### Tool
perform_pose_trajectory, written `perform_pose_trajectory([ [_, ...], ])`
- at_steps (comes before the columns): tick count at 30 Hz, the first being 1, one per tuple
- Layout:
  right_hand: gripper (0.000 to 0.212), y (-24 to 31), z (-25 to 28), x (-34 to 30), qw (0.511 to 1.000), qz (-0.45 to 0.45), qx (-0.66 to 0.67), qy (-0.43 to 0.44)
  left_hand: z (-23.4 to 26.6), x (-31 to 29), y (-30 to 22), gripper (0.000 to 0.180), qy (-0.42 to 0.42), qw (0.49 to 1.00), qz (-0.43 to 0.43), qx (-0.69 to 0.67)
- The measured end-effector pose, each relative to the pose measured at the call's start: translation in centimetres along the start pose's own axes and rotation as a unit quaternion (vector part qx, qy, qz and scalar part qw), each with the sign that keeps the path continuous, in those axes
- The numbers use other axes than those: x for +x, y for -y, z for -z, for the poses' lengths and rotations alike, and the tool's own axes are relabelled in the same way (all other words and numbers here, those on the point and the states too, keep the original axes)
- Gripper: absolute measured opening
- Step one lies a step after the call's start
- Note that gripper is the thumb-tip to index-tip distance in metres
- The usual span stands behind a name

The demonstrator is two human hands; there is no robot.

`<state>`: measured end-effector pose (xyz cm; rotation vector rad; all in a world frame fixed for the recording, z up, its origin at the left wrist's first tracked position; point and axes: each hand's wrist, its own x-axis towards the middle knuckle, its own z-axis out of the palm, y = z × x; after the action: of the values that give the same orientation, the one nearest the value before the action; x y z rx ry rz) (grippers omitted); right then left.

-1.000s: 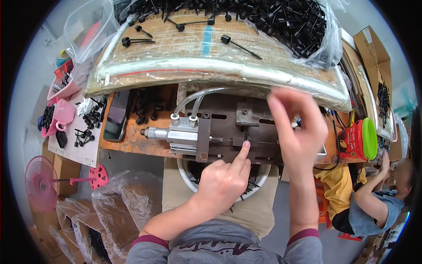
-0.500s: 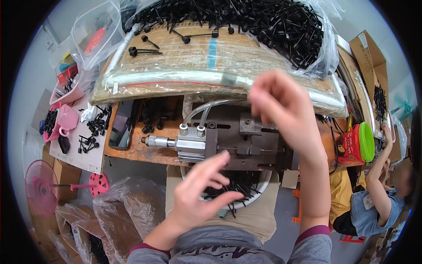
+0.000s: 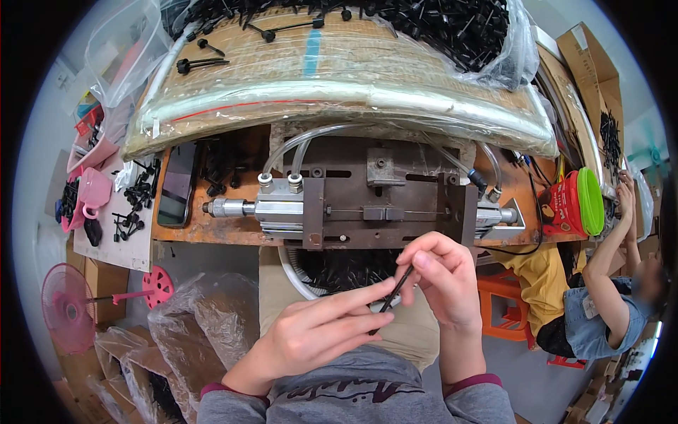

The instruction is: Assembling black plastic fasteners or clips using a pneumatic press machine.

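A thin black plastic stick-like piece (image 3: 397, 290) slants between my two hands, low over my lap. My right hand (image 3: 446, 279) pinches its upper end between thumb and fingers. The lower end lies among the fingers of my left hand (image 3: 311, 336), which are closed together against it; whether it has a head there is hidden. Just beyond my hands stands a dark metal fixture (image 3: 346, 152) with a silver air cylinder (image 3: 280, 214) at its left and a small grey block (image 3: 383, 213) at its centre. A white basket (image 3: 295, 278) of black pieces sits beneath it.
A film-wrapped cardboard sheet (image 3: 247, 74) bearing a heap of black pieces (image 3: 452, 32) spans the far side. A phone (image 3: 176, 185) lies on the left of the bench. A red and green tub (image 3: 573, 205) stands at right, near a seated person (image 3: 607, 304).
My right hand has come down from above the fixture toward my lap and now pinches the black piece. My left hand has moved slightly lower and closed its fingers on it.
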<state>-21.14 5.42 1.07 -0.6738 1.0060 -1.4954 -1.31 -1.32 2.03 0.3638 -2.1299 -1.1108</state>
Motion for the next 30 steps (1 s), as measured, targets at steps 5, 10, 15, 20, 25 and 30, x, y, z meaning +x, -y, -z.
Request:
perform_pose_trajectory([
  [5,0.015,-0.4,0.4,-0.4,0.999,0.012,-0.032,0.022,-0.2,0.0,0.3,0.027,0.03,0.991,-0.085,0.096],
  [10,0.022,-0.3,0.3,-0.4,0.989,0.099,-0.083,-0.078,-1.1,-0.7,0.0,0.027,0.025,0.992,-0.095,0.084],
  [15,0.024,-0.5,-0.1,-1.0,0.989,0.115,-0.074,-0.049,-1.6,-0.5,0.6,0.028,0.007,0.994,-0.095,0.059],
  [20,0.023,-1.2,-0.6,-1.3,0.989,0.123,-0.063,-0.057,-2.0,-0.7,0.9,0.029,-0.006,0.994,-0.097,0.059],
  [25,0.022,-1.5,-0.6,-1.4,0.987,0.134,-0.062,-0.057,-2.2,-0.5,0.9,0.028,-0.006,0.994,-0.102,0.048],
  [30,0.022,-1.5,-0.7,-1.6,0.983,0.143,-0.089,-0.068,-2.3,-0.6,0.8,0.029,-0.004,0.994,-0.094,0.05],
])
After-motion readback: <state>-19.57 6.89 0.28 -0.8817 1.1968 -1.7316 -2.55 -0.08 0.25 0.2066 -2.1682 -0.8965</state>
